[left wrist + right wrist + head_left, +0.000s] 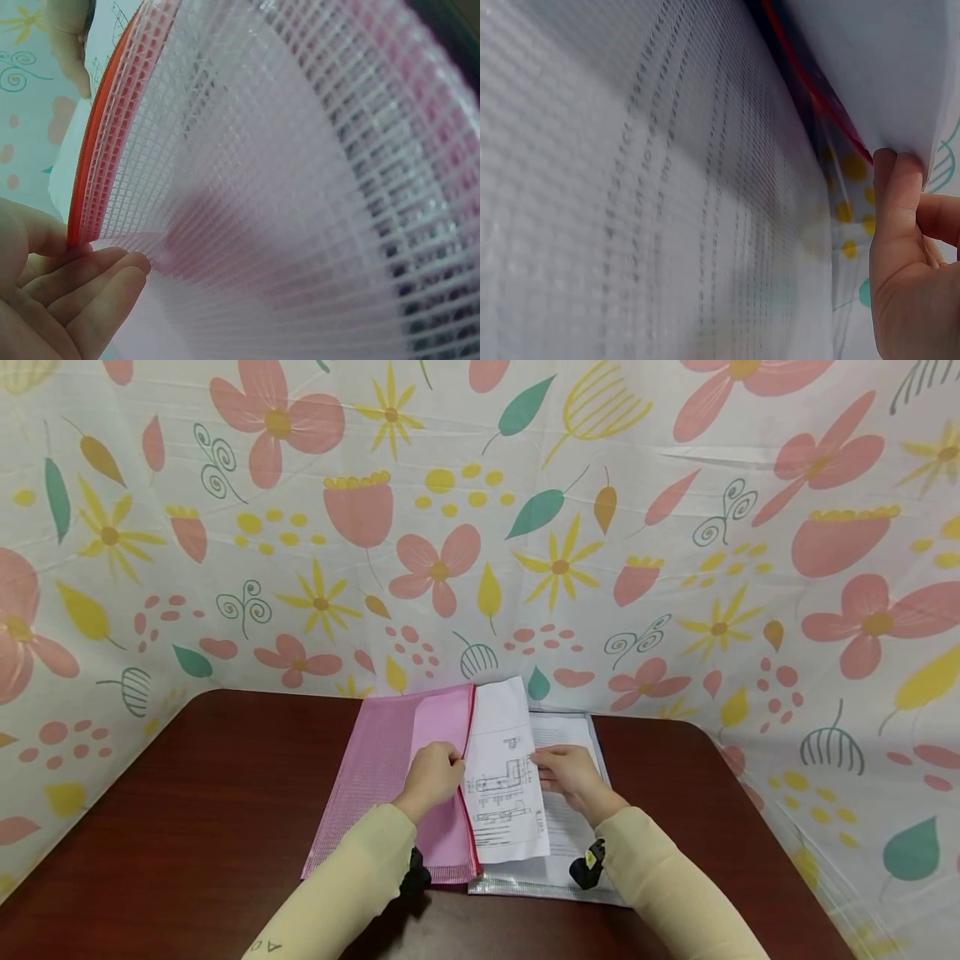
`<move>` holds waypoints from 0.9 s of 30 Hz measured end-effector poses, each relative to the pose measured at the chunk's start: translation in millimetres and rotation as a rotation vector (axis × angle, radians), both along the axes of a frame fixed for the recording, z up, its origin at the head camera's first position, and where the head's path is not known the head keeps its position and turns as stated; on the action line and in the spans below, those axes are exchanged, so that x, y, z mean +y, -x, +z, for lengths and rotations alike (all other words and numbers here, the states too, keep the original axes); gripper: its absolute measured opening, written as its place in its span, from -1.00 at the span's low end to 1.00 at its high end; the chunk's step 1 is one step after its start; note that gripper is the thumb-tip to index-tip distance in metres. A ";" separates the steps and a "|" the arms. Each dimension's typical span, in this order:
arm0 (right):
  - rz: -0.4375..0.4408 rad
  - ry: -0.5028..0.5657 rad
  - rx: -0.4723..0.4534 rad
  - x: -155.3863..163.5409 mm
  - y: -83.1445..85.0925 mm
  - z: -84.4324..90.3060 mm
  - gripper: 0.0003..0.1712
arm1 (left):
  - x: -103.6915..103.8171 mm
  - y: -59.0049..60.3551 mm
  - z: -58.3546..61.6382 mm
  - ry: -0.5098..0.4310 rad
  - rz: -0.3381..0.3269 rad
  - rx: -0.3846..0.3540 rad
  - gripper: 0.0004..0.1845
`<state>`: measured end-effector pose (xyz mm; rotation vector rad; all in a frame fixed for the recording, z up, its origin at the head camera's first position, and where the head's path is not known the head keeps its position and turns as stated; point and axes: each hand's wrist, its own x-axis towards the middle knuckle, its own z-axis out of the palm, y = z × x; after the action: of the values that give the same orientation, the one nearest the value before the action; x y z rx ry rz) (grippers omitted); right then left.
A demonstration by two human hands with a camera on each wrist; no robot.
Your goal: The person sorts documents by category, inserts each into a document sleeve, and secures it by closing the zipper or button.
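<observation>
Pink mesh pouch (390,777) lies flat on the dark counter (187,810), about mid-counter; everything else placed relative to it. Left hand (431,777) sits at the pouch's red zipper edge, fingers (90,281) curled and pinching that edge up, seen close in the left wrist view. Printed sheet (504,777) stands tilted just right of the pouch, touching its opening. Right hand (570,772) pinches the sheet's right edge, fingers (900,195) bent around it. Clear mesh folder (577,860) with papers lies right of the pouch, under the sheet. Step looks like paper transfer at the pouch mouth; next move probably needs the opening held wide and the sheet kept aligned.
</observation>
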<state>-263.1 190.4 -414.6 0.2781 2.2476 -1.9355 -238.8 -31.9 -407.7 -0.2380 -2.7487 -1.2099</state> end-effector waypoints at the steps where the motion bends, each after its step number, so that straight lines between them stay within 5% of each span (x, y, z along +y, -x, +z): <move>1: -0.003 0.002 0.000 -1.0 -0.1 -0.6 -0.58 | -0.2 -0.4 0.5 -0.003 -0.004 0.004 -0.84; 27: -0.009 0.013 -0.001 -23.6 3.7 -9.6 -0.64 | 3.6 2.2 0.0 -0.014 -0.027 -0.027 -0.84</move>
<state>-266.7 166.8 -424.2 0.2877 2.2364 -1.9531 -241.0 -28.3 -407.7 -0.2603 -2.7682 -1.2479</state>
